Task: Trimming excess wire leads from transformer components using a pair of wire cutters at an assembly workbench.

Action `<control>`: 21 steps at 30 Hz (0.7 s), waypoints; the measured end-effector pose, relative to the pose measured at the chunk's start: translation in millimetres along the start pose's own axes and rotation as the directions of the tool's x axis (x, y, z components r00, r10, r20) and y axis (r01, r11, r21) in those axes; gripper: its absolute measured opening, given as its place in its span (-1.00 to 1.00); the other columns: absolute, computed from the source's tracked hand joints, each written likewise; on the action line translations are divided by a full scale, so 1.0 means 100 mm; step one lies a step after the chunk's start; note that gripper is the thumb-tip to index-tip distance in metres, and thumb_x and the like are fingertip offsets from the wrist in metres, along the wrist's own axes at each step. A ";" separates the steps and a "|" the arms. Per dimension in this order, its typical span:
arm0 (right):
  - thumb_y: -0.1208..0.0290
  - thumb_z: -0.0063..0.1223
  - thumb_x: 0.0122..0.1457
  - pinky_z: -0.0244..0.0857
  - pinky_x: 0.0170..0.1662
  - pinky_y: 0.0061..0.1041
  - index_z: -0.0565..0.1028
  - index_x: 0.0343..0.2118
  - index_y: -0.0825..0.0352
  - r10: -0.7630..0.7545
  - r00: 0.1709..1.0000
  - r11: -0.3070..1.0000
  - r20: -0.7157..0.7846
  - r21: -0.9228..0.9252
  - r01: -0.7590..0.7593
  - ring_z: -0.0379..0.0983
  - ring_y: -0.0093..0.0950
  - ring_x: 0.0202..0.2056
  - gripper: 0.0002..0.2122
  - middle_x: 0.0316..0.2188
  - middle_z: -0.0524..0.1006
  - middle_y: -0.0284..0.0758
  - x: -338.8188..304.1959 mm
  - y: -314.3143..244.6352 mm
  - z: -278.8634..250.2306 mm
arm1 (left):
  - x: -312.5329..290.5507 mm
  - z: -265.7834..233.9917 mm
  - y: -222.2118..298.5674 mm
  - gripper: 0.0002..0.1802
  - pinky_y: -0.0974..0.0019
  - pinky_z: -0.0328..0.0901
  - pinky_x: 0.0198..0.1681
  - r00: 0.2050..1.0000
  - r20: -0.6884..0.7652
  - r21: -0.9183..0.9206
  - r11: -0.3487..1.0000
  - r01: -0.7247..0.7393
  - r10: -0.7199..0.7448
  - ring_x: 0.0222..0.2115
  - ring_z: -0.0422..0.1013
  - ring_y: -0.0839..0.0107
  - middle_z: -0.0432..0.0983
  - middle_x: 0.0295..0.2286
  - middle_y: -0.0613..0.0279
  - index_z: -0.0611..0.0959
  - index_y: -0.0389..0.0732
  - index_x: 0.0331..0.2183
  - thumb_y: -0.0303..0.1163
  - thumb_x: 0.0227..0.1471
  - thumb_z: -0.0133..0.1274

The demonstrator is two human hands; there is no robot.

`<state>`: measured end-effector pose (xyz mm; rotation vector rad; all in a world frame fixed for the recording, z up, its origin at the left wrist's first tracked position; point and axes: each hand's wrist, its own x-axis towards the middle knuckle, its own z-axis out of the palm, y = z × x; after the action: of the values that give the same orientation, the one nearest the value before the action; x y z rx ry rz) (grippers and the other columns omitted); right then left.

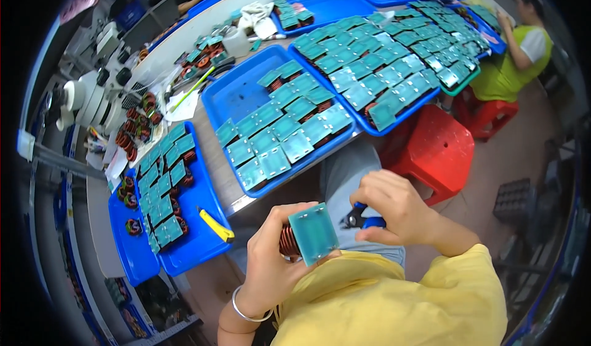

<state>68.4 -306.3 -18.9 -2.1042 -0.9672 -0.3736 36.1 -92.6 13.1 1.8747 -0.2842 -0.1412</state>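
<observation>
My left hand (271, 244) is closed round a copper-wound coil (288, 241) with a square green circuit board (314, 234) on it. The board's flat face is turned up, and small metal leads show near two of its edges. Just to the right, my right hand (394, 207) grips a pair of blue-handled cutters (372, 222). Their dark jaws point left toward the board, with a small gap between. Below the coil, my left fingers are partly hidden by the board.
Blue trays (217, 109) of similar boards on coils cover the table. A yellow utility knife (215, 225) lies on the left tray's edge. Loose coils (127, 138) sit at the far left. A red stool (440, 146) stands right, near a seated person (517, 51).
</observation>
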 end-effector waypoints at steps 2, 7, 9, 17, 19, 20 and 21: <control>0.01 0.09 -0.05 0.13 -0.45 -0.40 0.36 -0.40 0.35 0.044 0.999 0.998 -0.014 -0.051 -0.045 0.24 -0.27 -0.51 -0.57 -0.54 0.29 -0.25 0.00 -0.02 -0.10 | 0.00 0.03 0.01 -0.28 0.46 0.32 -0.25 0.997 0.034 0.062 0.995 -0.073 0.071 -0.31 0.40 0.49 0.43 -0.30 0.22 0.40 -0.29 -0.21 -0.33 -0.47 0.41; 0.01 0.11 -0.07 0.12 -0.46 -0.42 0.36 -0.41 0.36 0.014 1.000 0.991 0.000 -0.134 -0.014 0.23 -0.31 -0.51 -0.56 -0.55 0.28 -0.27 0.00 -0.06 -0.17 | -0.04 0.10 0.05 -0.25 0.39 0.36 -0.21 0.997 0.050 -0.016 0.998 -0.060 0.061 -0.26 0.43 0.38 0.40 -0.26 0.16 0.38 -0.30 -0.21 -0.32 -0.49 0.41; 0.00 0.11 -0.08 0.12 -0.46 -0.42 0.36 -0.41 0.36 0.017 1.000 0.992 0.019 -0.127 -0.015 0.23 -0.32 -0.51 -0.56 -0.55 0.28 -0.28 -0.01 -0.06 -0.18 | -0.04 0.11 0.05 -0.25 0.39 0.36 -0.21 0.996 0.058 -0.004 0.998 -0.067 0.067 -0.26 0.43 0.38 0.40 -0.25 0.15 0.38 -0.30 -0.21 -0.32 -0.50 0.41; 0.01 0.10 -0.07 0.10 -0.47 -0.44 0.36 -0.42 0.35 0.019 0.998 0.983 0.053 -0.183 -0.009 0.22 -0.34 -0.52 -0.57 -0.56 0.26 -0.30 0.01 -0.08 -0.20 | -0.05 0.11 0.06 -0.22 0.38 0.36 -0.22 0.996 0.048 -0.003 0.997 -0.081 0.081 -0.27 0.44 0.36 0.39 -0.26 0.13 0.38 -0.31 -0.22 -0.26 -0.52 0.42; 0.01 0.10 -0.07 0.10 -0.47 -0.44 0.36 -0.42 0.35 0.022 0.997 0.982 0.071 -0.189 -0.008 0.22 -0.35 -0.52 -0.58 -0.57 0.25 -0.30 0.03 -0.08 -0.22 | -0.04 0.10 0.04 -0.21 0.37 0.36 -0.22 0.992 0.050 0.022 0.993 -0.118 0.117 -0.29 0.44 0.36 0.39 -0.26 0.13 0.38 -0.32 -0.22 -0.23 -0.53 0.42; 0.02 0.10 -0.07 0.09 -0.47 -0.44 0.36 -0.43 0.35 0.020 0.996 0.981 0.086 -0.196 -0.002 0.21 -0.35 -0.53 -0.58 -0.57 0.24 -0.31 0.04 -0.08 -0.23 | -0.04 0.10 0.03 -0.21 0.37 0.36 -0.22 0.992 0.051 0.019 0.993 -0.115 0.114 -0.29 0.44 0.36 0.39 -0.26 0.13 0.38 -0.32 -0.22 -0.23 -0.53 0.42; 0.02 0.10 -0.07 0.09 -0.47 -0.44 0.36 -0.43 0.35 0.023 0.996 0.981 0.088 -0.195 -0.005 0.21 -0.35 -0.53 -0.58 -0.57 0.24 -0.31 0.04 -0.08 -0.23 | -0.04 0.10 0.03 -0.21 0.37 0.36 -0.23 0.991 0.055 0.031 0.992 -0.125 0.123 -0.29 0.44 0.37 0.39 -0.26 0.13 0.39 -0.32 -0.22 -0.22 -0.53 0.42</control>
<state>66.3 -318.1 2.9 -2.3211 -1.0015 -0.3833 29.8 -101.4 12.7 1.8832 -0.4410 -0.1022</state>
